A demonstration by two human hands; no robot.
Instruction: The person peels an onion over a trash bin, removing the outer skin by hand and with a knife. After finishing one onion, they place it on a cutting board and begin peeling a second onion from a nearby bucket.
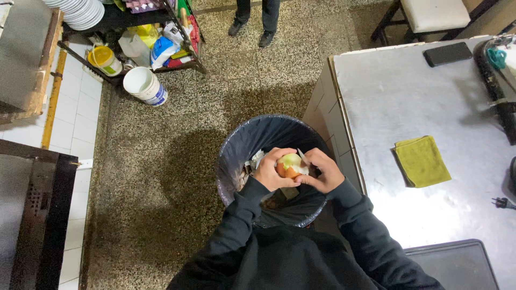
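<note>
Looking down from the head view: left hand [270,171] cups an onion [290,165] over the bin [231,161], fingers closed round it. Right hand [321,171] grips a small knife [302,156], blade touching the onion's top, just left of those fingers. Table [408,91] lies rightward.

1. Both arms, in dark sleeves, reach forward and bend inward so the hands meet in front of the body.
2. The left hand [270,171] is cupped, fingers curled round from the left side, palm turned inward.
3. The right hand [322,171] faces it, fingers bent, thumb pressed toward the left hand.
</note>
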